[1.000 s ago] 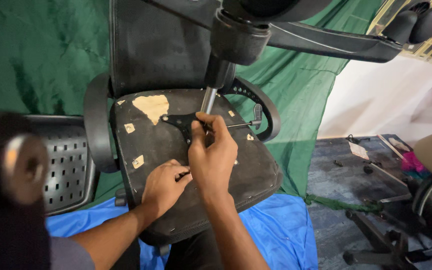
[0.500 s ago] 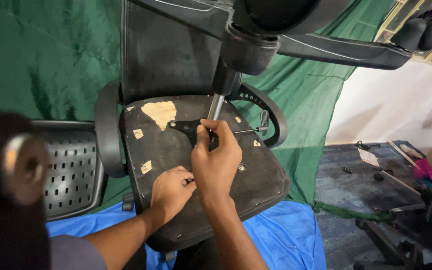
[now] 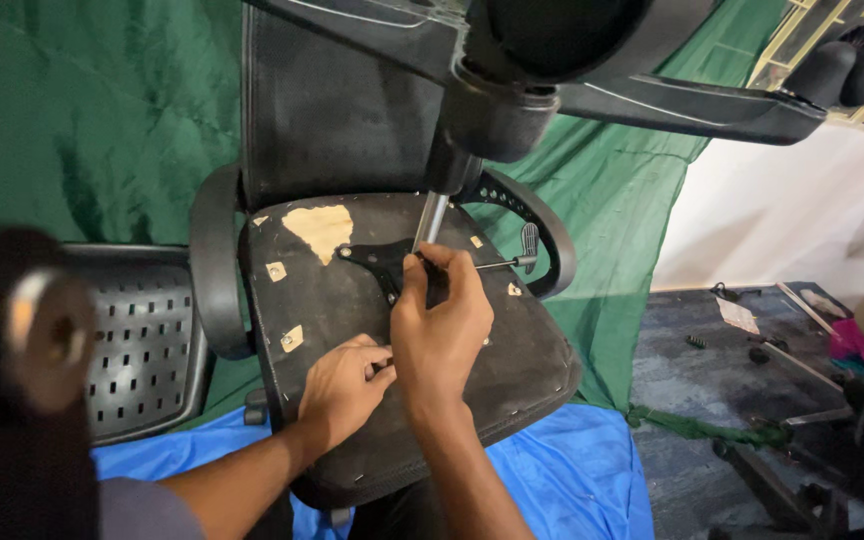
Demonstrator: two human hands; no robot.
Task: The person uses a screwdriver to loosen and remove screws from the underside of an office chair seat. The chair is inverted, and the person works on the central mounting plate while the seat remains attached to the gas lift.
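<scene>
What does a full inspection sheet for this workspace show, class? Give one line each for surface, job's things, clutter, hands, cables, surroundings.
Surface: blue plastic sheet under the chair.
Job's things: upturned black office chair seat with torn patches; black metal mechanism plate with silver gas cylinder.
Clutter: small parts on dark floor mat.
Hands: right hand grips at the plate; left hand rests on the seat.
Cables: nothing seen.
Surroundings: green fabric backdrop; perforated black plastic panel.
</scene>
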